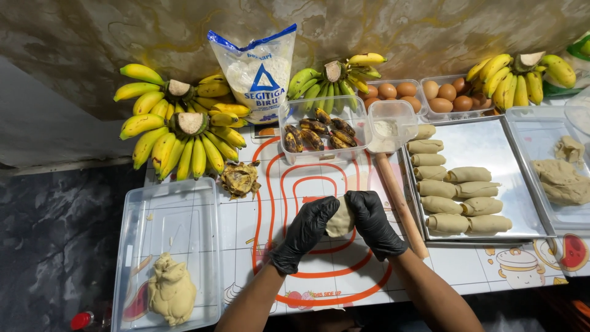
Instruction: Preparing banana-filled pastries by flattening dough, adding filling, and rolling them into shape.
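Head view: my left black-gloved hand (305,230) and right black-gloved hand (373,222) cup the pale dough lump (338,220), fingers curled around it; I'd press evenly, rotating, with the wooden rolling pin (401,203) at three o'clock.

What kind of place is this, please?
Probably a small home or stall kitchen for banana pastries. Both gloved hands, left hand and right hand, press a dough piece; rolled dough pieces fill a metal tray, beside banana bunches and eggs.
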